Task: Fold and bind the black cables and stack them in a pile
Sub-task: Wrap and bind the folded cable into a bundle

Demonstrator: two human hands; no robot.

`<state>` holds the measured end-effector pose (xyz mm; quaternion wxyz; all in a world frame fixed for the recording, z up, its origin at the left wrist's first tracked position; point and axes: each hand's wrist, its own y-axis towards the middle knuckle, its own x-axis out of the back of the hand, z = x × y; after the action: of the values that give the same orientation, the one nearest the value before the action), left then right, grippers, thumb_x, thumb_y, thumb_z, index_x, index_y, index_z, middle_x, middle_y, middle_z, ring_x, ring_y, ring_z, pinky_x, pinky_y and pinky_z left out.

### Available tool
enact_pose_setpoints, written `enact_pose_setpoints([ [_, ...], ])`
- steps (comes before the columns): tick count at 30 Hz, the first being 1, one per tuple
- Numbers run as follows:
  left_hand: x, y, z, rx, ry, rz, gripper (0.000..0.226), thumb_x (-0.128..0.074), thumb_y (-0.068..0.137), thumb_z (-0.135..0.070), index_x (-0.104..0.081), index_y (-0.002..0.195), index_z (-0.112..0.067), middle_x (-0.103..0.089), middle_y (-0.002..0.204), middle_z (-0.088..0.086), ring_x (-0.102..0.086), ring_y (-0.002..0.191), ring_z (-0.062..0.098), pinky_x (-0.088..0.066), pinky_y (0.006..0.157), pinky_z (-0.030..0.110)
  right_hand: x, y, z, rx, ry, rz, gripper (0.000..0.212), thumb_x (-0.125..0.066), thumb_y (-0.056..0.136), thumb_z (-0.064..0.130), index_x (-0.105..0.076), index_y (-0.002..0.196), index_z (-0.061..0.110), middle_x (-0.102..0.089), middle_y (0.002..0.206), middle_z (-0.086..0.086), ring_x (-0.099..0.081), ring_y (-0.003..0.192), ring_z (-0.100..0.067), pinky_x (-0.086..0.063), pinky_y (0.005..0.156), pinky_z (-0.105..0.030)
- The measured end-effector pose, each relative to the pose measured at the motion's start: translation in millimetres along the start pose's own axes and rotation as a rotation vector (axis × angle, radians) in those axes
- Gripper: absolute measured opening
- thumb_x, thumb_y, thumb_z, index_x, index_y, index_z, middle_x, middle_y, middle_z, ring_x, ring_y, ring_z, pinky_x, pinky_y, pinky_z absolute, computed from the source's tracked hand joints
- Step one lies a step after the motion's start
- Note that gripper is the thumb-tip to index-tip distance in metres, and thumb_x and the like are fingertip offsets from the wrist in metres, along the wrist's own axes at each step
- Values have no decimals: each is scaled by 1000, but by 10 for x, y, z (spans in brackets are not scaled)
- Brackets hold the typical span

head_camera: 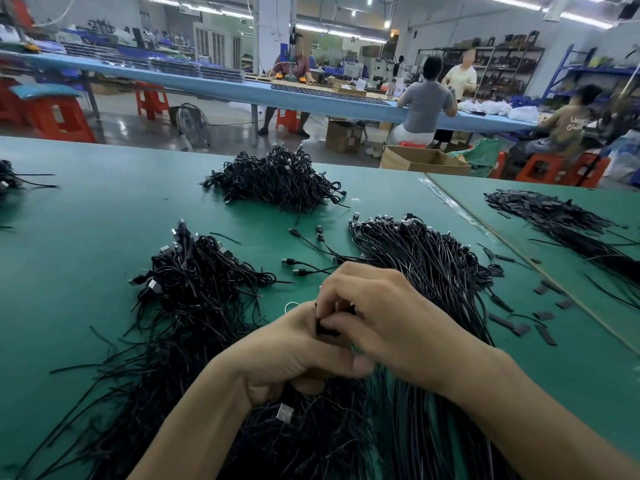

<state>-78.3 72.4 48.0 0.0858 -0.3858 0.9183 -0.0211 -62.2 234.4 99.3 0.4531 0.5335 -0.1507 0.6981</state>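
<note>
My left hand (294, 355) and my right hand (384, 313) meet above the green table (86, 220), both gripping one folded black cable (323, 329), mostly hidden between my fingers. A silver plug (284, 412) hangs below my left hand. Straight loose black cables (426, 261) fan out on the right, under my right wrist. A heap of black cables (194, 282) lies to the left. A pile of bound cables (277, 178) sits farther back in the middle.
Short black strips (543, 317) lie scattered at the right, near a seam in the table. More black strips (561, 220) are heaped on the neighbouring table. A few loose cables (308, 261) lie in the middle. Workers sit at a blue bench (214, 84) behind.
</note>
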Motion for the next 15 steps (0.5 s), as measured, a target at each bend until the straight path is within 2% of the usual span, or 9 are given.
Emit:
enact_pose_setpoints([
  [2,-22,3,14,32,39,-28,24,-78,70,-9,-62,86,-17,-43,60,-4,-34,46,5,-23,39,16,1,-38,33,36,-62,-5,10,-65,90,18,-63,92,27,-58,93,14,-57,86,-11,-51,77,-39],
  [5,-33,12,16,37,53,-27,21,-70,78,-1,-58,76,-18,-46,57,-6,-32,45,6,-22,40,16,9,-62,77,102,-130,-1,13,-67,88,18,-60,93,28,-57,89,13,-57,84,-14,-51,73,-42],
  [12,-62,21,15,72,81,-48,29,-63,73,-3,-58,59,-27,-39,51,-6,-28,42,5,-23,39,15,33,-69,99,174,-227,42,8,-60,92,21,-61,98,26,-62,90,14,-51,88,-12,-52,68,-42],
  [15,-84,21,7,83,75,-86,27,-61,69,-4,-55,54,-27,-35,49,-7,-26,41,5,-23,39,14,15,-64,91,194,-303,72,10,-57,94,21,-55,101,28,-60,93,13,-49,90,-12,-52,63,-41],
])
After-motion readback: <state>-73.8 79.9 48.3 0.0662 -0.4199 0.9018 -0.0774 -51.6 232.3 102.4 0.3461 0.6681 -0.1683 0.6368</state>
